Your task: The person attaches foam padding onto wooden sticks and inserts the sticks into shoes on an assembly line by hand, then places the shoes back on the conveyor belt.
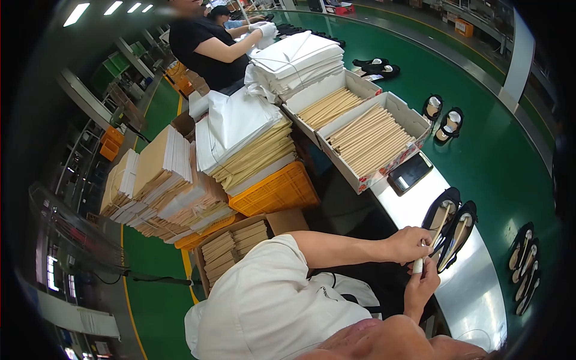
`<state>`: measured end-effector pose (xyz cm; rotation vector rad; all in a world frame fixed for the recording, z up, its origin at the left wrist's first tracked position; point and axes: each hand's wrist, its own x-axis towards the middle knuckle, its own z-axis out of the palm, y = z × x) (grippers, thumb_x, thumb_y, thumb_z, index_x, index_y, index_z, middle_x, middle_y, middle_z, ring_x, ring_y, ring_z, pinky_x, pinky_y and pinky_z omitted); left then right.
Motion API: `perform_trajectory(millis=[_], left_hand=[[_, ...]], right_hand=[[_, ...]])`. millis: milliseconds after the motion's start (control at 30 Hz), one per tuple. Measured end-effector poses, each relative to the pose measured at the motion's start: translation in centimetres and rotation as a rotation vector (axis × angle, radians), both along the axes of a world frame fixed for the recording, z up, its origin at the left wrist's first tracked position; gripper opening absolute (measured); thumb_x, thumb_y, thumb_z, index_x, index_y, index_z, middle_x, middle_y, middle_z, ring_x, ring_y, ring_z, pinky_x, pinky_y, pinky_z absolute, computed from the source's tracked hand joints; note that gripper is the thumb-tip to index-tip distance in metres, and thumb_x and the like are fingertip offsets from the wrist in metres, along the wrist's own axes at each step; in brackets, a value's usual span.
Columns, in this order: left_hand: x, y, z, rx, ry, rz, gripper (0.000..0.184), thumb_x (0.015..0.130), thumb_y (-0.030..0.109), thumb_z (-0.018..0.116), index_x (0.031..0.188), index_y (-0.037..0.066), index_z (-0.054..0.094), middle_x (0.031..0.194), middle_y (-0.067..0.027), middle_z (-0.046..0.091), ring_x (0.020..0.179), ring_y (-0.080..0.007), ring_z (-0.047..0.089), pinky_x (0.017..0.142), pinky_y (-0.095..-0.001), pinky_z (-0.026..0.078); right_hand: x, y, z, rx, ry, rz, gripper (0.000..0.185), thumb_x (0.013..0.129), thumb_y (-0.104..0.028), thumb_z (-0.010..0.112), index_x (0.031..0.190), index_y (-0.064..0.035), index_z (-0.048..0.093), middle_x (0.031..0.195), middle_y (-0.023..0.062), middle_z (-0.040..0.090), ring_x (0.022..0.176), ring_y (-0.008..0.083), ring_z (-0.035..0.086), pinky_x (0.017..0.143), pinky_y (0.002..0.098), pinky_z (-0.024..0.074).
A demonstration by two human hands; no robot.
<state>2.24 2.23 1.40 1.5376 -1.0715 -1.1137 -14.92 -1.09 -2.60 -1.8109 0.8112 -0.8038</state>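
Note:
Two black sandals, a nearer one [441,213] and another [461,235], lie side by side on the metal table edge [474,294], each with a pale wooden stick along it. My left hand [411,245] is closed at the heel of the nearer sandal, its fingertips pinched by the lower end of a stick. Just below, my right hand [422,282] is closed too, with a white wrap on one finger; the two hands almost touch. What the right fingers hold is too small to make out. A dark phone [410,173] lies beyond the sandals.
Boxes of wooden sticks [372,141] stand past the phone, beside white paper stacks [297,60]. More sandals [525,264] lie on the green belt [480,162]. A co-worker [210,51] in white gloves stands farther along. An orange crate [276,189] and a carton [234,246] are at the left.

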Motion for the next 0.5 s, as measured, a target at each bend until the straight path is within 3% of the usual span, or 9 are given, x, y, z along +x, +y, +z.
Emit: perform_trajectory(millis=[33, 100, 133, 200, 300, 433, 500], left_hand=[[-0.1, 0.0, 0.0, 0.029, 0.048, -0.013, 0.028, 0.096, 0.022, 0.068, 0.101, -0.005, 0.067, 0.069, -0.0136, 0.070, 0.048, -0.0211, 0.064, 0.046, -0.0335, 0.049], [0.0, -0.1, 0.1, 0.029, 0.036, -0.033, 0.029, 0.098, 0.024, 0.066, 0.104, -0.004, 0.067, 0.072, -0.0132, 0.070, 0.047, -0.0193, 0.062, 0.044, -0.0327, 0.048], [0.0, -0.1, 0.2, 0.034, 0.025, -0.052, 0.030, 0.100, 0.026, 0.064, 0.106, -0.004, 0.066, 0.074, -0.0129, 0.071, 0.046, -0.0174, 0.060, 0.043, -0.0318, 0.046], [0.1, 0.1, 0.9, 0.040, 0.013, -0.058, 0.032, 0.101, 0.027, 0.064, 0.106, -0.004, 0.066, 0.074, -0.0131, 0.071, 0.046, -0.0176, 0.060, 0.043, -0.0322, 0.047], [-0.2, 0.1, 1.7, 0.053, -0.008, -0.063, 0.034, 0.101, 0.029, 0.062, 0.107, -0.005, 0.066, 0.074, -0.0133, 0.071, 0.046, -0.0179, 0.060, 0.044, -0.0329, 0.047], [0.0, 0.1, 1.9, 0.046, -0.020, -0.064, 0.036, 0.101, 0.030, 0.062, 0.106, -0.005, 0.066, 0.074, -0.0130, 0.071, 0.047, -0.0184, 0.061, 0.045, -0.0336, 0.048], [-0.3, 0.1, 1.3, 0.042, 0.008, -0.033, 0.032, 0.099, 0.027, 0.062, 0.103, -0.004, 0.067, 0.072, -0.0134, 0.070, 0.048, -0.0198, 0.062, 0.045, -0.0341, 0.049]], right_hand=[[-0.2, 0.0, 0.0, -0.001, 0.005, 0.001, 0.013, 0.100, -0.003, 0.056, 0.106, 0.0032, 0.066, 0.081, 0.0065, 0.069, 0.070, 0.0150, 0.067, 0.066, 0.0284, 0.0528], [-0.1, -0.1, 0.0, -0.298, 0.122, -0.023, 0.015, 0.097, -0.001, 0.058, 0.110, 0.0038, 0.066, 0.082, 0.0144, 0.068, 0.072, 0.0257, 0.069, 0.066, 0.0353, 0.0532], [-0.1, -0.2, -0.1, -0.299, 0.122, -0.025, 0.015, 0.097, -0.001, 0.058, 0.110, 0.0038, 0.066, 0.082, 0.0144, 0.068, 0.072, 0.0257, 0.069, 0.066, 0.0353, 0.0532], [-0.3, -0.3, -0.1, -0.464, 0.181, -0.075, 0.016, 0.095, -0.001, 0.060, 0.111, 0.0035, 0.065, 0.083, 0.0205, 0.066, 0.071, 0.0352, 0.067, 0.066, 0.0396, 0.0522], [0.0, -0.5, 1.2, -0.539, 0.146, -0.089, 0.016, 0.095, -0.001, 0.061, 0.110, 0.0030, 0.066, 0.082, 0.0217, 0.065, 0.071, 0.0400, 0.065, 0.066, 0.0416, 0.0510], [-0.1, -0.5, 1.8, -0.590, 0.192, -0.098, 0.015, 0.097, -0.002, 0.062, 0.109, 0.0037, 0.066, 0.081, 0.0170, 0.069, 0.069, 0.0323, 0.068, 0.065, 0.0391, 0.0511], [-0.2, -0.3, 1.4, 0.024, 0.025, -0.034, 0.012, 0.099, -0.004, 0.063, 0.106, 0.0053, 0.066, 0.085, 0.0104, 0.071, 0.071, 0.0207, 0.068, 0.062, 0.0344, 0.0507]])
